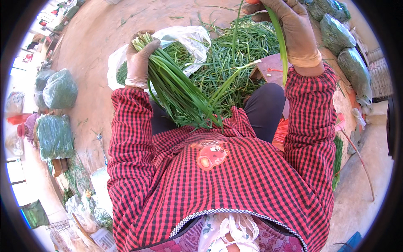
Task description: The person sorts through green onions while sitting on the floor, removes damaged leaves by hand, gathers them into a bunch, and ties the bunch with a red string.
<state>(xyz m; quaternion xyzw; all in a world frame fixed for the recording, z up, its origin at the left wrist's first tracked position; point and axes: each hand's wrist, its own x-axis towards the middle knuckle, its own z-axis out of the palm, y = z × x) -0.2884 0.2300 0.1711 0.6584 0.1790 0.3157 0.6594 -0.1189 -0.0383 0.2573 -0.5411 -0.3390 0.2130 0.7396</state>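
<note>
My gloved left hand (pixel 139 56) is closed round a bunch of long green leafy stems (pixel 176 88), pale ends up, leaves draping toward my lap. My gloved right hand (pixel 289 29) is raised at the top right, fingers bent around a few long green leaves (pixel 278 46); an orange tip shows at its top. Below and between the hands lies a heap of loose greens (pixel 226 54). A white plastic bag (pixel 195 35) with greens spreads behind my left hand. A pinkish board (pixel 273 67) is under my right hand.
Full bags of greens (pixel 338 33) line the right side, near a long thin stick (pixel 357 155). More bags (pixel 58 88) and bundles stand along the left, with white plastic (pixel 82 210) at the lower left. My bent knees (pixel 264 111) frame the heap.
</note>
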